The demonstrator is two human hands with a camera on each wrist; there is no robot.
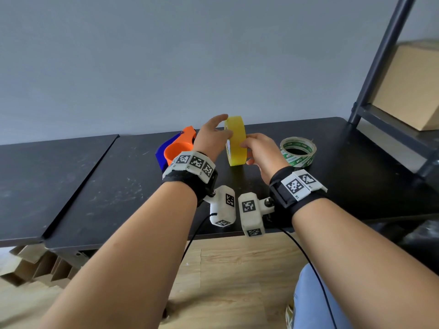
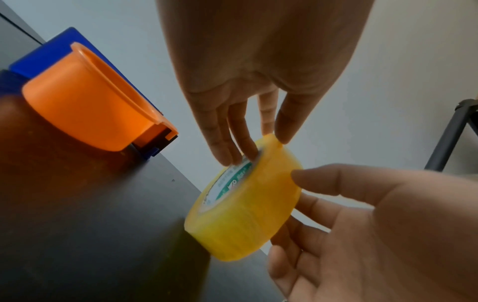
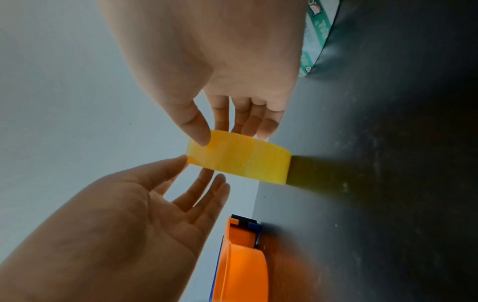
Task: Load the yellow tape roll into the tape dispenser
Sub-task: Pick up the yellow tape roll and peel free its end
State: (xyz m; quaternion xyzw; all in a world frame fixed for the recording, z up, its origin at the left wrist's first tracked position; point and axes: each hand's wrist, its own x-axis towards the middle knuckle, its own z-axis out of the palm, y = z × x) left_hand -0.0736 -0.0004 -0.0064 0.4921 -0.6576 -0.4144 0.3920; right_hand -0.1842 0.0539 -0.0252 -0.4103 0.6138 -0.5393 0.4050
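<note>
The yellow tape roll (image 1: 235, 141) stands on its edge on the black table (image 1: 118, 186). My left hand (image 1: 224, 128) is at its left side: the thumb lies on the top of the rim and the straight fingers (image 2: 227, 151) touch the side face by the printed core. My right hand (image 1: 248, 151) pinches the roll from the right, thumb (image 3: 199, 132) on the yellow band and fingers behind the far face. The orange and blue tape dispenser (image 1: 177, 148) lies on the table just left of the roll, partly hidden by my left wrist.
A green-printed tape roll (image 1: 298, 151) lies flat to the right of my right hand. A dark metal shelf frame (image 1: 380, 67) holding a cardboard box (image 1: 411, 86) stands at the table's right end. The table's front edge runs under my wrists.
</note>
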